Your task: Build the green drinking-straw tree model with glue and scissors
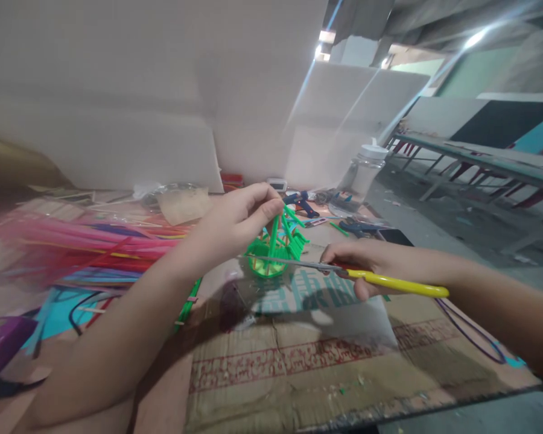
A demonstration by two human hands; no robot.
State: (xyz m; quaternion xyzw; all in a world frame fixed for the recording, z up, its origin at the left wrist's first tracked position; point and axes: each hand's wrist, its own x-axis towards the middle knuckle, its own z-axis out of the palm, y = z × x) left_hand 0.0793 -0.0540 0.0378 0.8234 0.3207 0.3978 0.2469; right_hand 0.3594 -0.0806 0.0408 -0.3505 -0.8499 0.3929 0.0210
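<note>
My left hand (251,214) is closed in a pinch at the top of a green pipe-cleaner craft piece (266,267). The piece looks like a small round basket, with fuzzy green strands running up to my fingertips and some sticking out to the right. In my right hand (366,259) is a pair of scissors with a yellow handle (400,283). Its thin blades point left and cross in front of the green piece. Whether they touch it I cannot tell. Beneath both hands lies a white sheet (344,322) on flattened cardboard (280,398).
Pink, red and blue pipe cleaners (95,244) spread over the left side, near a purple object (6,340). Behind my hands are a glue gun (304,205) and a clear bottle (364,172) with a white lid. A purple cord loop (475,337) lies at right. White boards (253,90) stand behind.
</note>
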